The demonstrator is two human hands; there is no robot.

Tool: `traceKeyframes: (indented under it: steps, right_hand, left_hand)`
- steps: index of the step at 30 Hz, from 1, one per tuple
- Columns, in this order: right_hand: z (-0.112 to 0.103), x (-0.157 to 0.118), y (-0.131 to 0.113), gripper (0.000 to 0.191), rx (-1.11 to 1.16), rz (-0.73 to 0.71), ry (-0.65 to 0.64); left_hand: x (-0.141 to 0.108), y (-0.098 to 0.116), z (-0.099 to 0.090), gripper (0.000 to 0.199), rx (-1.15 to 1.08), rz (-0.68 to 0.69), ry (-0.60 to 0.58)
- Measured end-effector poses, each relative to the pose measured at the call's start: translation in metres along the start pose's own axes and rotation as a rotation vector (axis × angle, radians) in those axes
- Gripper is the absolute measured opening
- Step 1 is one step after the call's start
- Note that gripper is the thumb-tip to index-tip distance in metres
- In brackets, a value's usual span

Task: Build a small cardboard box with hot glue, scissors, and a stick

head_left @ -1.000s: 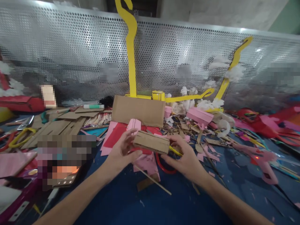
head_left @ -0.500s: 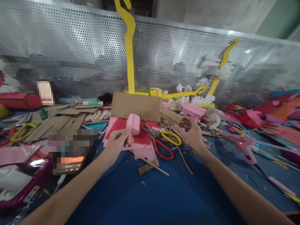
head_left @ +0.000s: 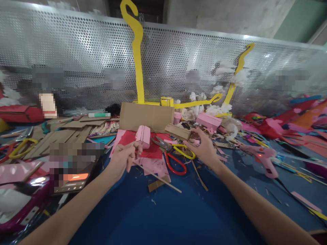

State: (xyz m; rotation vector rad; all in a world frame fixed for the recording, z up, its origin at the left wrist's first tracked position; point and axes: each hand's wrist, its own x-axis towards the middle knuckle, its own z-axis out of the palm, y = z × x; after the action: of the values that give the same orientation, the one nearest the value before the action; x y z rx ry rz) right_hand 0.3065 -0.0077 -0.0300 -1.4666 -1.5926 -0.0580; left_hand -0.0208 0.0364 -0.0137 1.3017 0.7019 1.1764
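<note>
My right hand grips the right end of a small folded cardboard box, thumb below and fingers over its end. My left hand is beside a pink paper-covered box, its fingers loosely curled and apart, with nothing visible in them. The pink box rests on red paper and pink paper. Between my hands lie scissors with one red and one yellow handle. A thin wooden stick runs out from below my left hand; its near end is partly hidden.
A cardboard panel stands behind the boxes, with a tall yellow hooked strip behind it. A pink glue gun with a lit light lies on the right. Cardboard pieces and a purple device are on the left.
My left hand has drawn back slightly left from the pink box, which stays in place. My right hand has brought the cardboard box left and nearer. The view has shifted slightly.
</note>
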Motion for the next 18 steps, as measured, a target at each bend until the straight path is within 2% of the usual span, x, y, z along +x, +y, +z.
traceKeyframes:
  steps: [4, 7, 9, 11, 18]
  right_hand:
    - [-0.003, 0.000, -0.002, 0.048, -0.017, -0.010, 0.001]
    - [-0.006, 0.001, -0.001, 0.048, -0.016, -0.004, 0.031]
    - [-0.007, 0.002, -0.001, 0.048, -0.015, -0.002, 0.046]
    - [-0.008, 0.001, -0.001, 0.049, -0.013, -0.003, 0.049]
    - [-0.006, -0.002, -0.007, 0.047, -0.018, -0.012, 0.029]
  left_hand:
    - [0.006, 0.000, -0.002, 0.032, -0.011, 0.021, 0.147]
    - [0.010, 0.000, -0.007, 0.005, 0.010, 0.052, 0.246]
    - [0.012, 0.000, -0.011, 0.026, 0.054, 0.077, 0.283]
    - [0.012, -0.001, -0.014, 0.038, 0.092, 0.086, 0.318]
    - [0.012, 0.000, -0.016, 0.013, 0.119, 0.051, 0.391]
